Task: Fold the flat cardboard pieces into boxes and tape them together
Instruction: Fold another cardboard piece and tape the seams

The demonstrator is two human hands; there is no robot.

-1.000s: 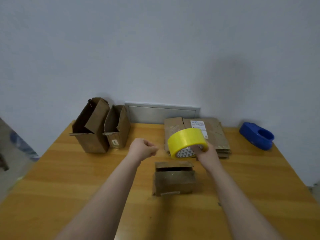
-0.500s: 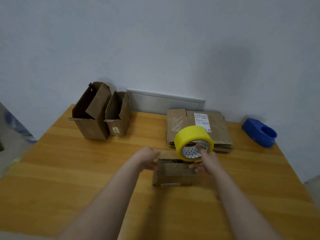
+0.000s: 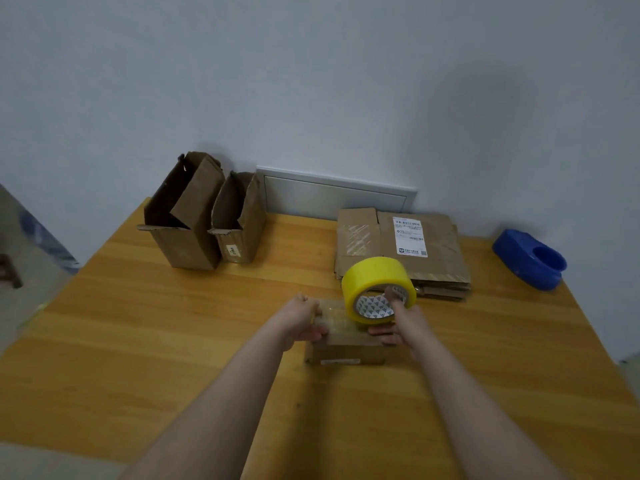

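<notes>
One small brown cardboard box (image 3: 346,351) lies at the centre of the wooden surface (image 3: 138,341), its flaps closed. The left hand (image 3: 299,322) curls over the box's 9 o'clock end, seemingly pinning the tape's free end. At 3 o'clock the right hand (image 3: 403,323) grips the single yellow roll of packing tape (image 3: 372,276) through its core, probably to draw a strip across the seam. Farther off, two open upright cardboard boxes (image 3: 187,237) stand at 11 o'clock. One stack of flat cardboard pieces (image 3: 401,251), count unclear, waits at 1 o'clock, and one blue plastic tape dispenser (image 3: 530,259) sits at 2 o'clock.
</notes>
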